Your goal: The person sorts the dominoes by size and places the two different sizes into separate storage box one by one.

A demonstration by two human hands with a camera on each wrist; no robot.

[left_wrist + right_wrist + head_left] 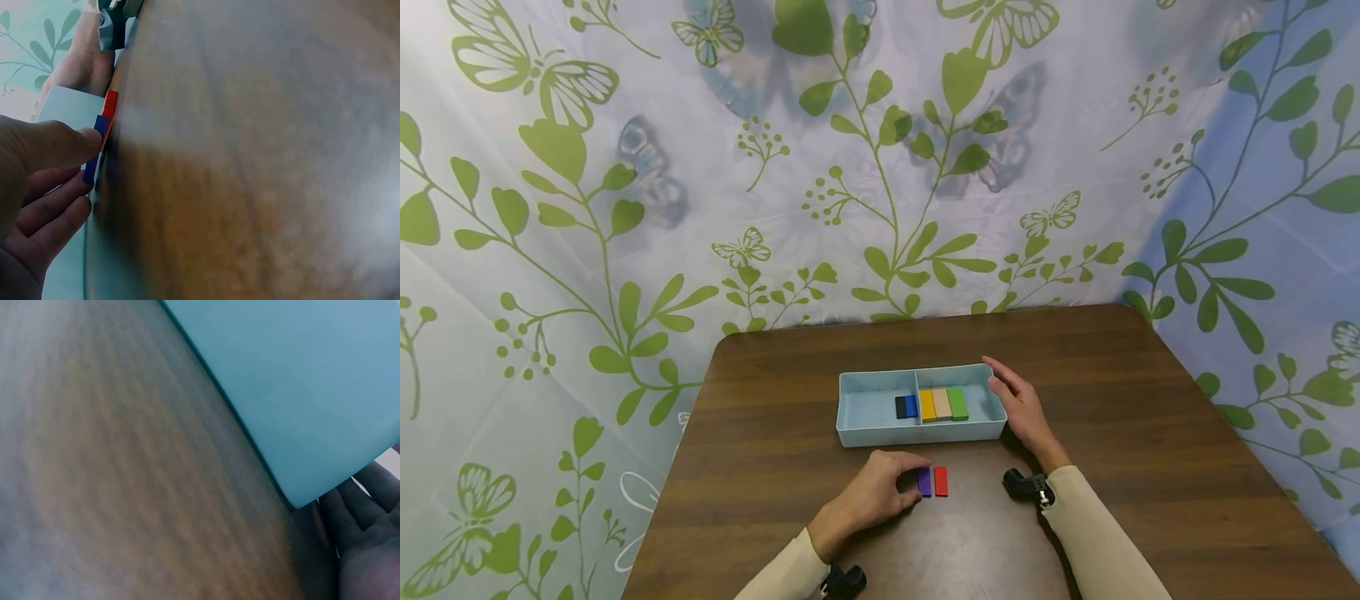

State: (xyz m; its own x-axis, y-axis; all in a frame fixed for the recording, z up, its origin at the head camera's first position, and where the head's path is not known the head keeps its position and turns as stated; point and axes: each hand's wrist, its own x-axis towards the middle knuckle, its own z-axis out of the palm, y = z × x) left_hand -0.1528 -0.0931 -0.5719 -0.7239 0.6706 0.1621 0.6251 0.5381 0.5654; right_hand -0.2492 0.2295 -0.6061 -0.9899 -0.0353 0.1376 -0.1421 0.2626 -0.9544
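Note:
My left hand (880, 487) pinches a small purple block (924, 482) on the table, in front of a light blue two-compartment tray (880, 437). In the left wrist view, the thumb and fingertips are at opposite ends of that purple block (92, 169). Just right of it lies a red block (941, 482), apart from the hand. At the tray's right end, my right hand (1024, 415) rests against the rim with its fingers extended. The right wrist view shows those fingers (359, 506) by the tray's end wall; the tips are partly hidden.
Beside the divider, the left compartment holds a black block (900, 407) and a blue block (912, 406). The right one holds yellow (928, 406), beige (942, 404) and green (957, 403) blocks. A patterned cloth (880, 167) hangs behind the brown wooden table (775, 500).

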